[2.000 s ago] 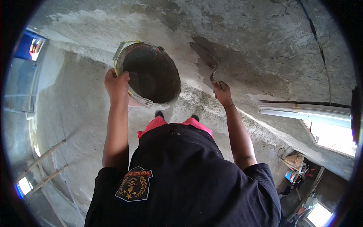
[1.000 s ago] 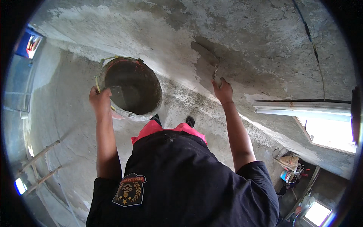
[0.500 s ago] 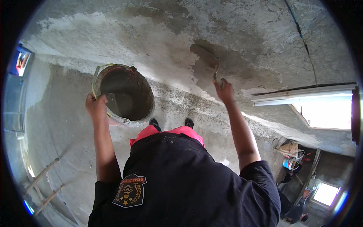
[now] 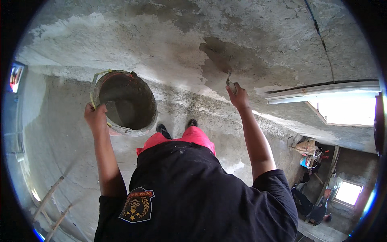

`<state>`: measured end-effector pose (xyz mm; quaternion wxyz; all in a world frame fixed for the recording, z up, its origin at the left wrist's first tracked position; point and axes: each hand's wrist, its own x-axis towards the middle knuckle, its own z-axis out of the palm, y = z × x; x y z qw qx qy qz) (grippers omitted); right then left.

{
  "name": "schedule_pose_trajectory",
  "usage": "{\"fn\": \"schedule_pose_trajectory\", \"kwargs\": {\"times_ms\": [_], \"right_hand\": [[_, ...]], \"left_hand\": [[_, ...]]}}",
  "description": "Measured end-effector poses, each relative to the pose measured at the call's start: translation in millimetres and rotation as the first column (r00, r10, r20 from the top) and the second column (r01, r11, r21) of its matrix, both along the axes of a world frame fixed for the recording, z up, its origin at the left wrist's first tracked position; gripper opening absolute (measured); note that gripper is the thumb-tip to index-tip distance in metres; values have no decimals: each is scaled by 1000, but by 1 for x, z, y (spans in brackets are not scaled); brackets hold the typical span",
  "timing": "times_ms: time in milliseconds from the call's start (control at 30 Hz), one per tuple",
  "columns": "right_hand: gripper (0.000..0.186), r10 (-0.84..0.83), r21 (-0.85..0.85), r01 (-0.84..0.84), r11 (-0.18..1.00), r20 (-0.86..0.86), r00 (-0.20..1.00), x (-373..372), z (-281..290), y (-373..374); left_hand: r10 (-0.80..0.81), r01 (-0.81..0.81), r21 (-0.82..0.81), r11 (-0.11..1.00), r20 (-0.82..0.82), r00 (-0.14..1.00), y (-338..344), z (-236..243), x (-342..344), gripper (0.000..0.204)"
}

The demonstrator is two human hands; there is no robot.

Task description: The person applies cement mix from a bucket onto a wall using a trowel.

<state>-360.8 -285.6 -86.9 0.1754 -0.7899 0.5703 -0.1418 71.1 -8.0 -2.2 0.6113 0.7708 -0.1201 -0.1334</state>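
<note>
My left hand (image 4: 95,115) is closed at the yellow handle and rim of a cement-stained bucket (image 4: 146,101), tilted so that dark grey wet mix shows inside. My right hand (image 4: 238,97) grips a trowel (image 4: 230,84) by its handle; the blade lies against the rough grey wall (image 4: 274,40) over a dark wet patch (image 4: 215,56) and barely stands out from it. My feet in dark footwear (image 4: 163,131) stand on the concrete floor below, between bucket and right hand.
A bright window (image 4: 344,111) with a white frame is at right. Below it are a sack (image 4: 306,147), small buckets (image 4: 308,161) and dark shapes I cannot make out clearly. Wooden poles (image 4: 54,193) stand at lower left; another opening (image 4: 16,76) is at upper left.
The bucket and my left hand have moved leftward and down in view. The trowel stays on the wall with small shifts, and the wet patch looks wider. The surroundings have shifted slightly.
</note>
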Motion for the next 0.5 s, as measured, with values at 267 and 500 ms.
{"fn": "schedule_pose_trajectory", "kwargs": {"times_ms": [267,500], "right_hand": [[40,-97,19,97,995,-28,995,-28,-44,12],[39,-33,-119,33,992,-3,999,11,-33,-18]], "left_hand": [[117,-117,11,993,-10,993,11,4,-10,13],[117,-117,38,992,13,993,12,0,-9,14]]}}
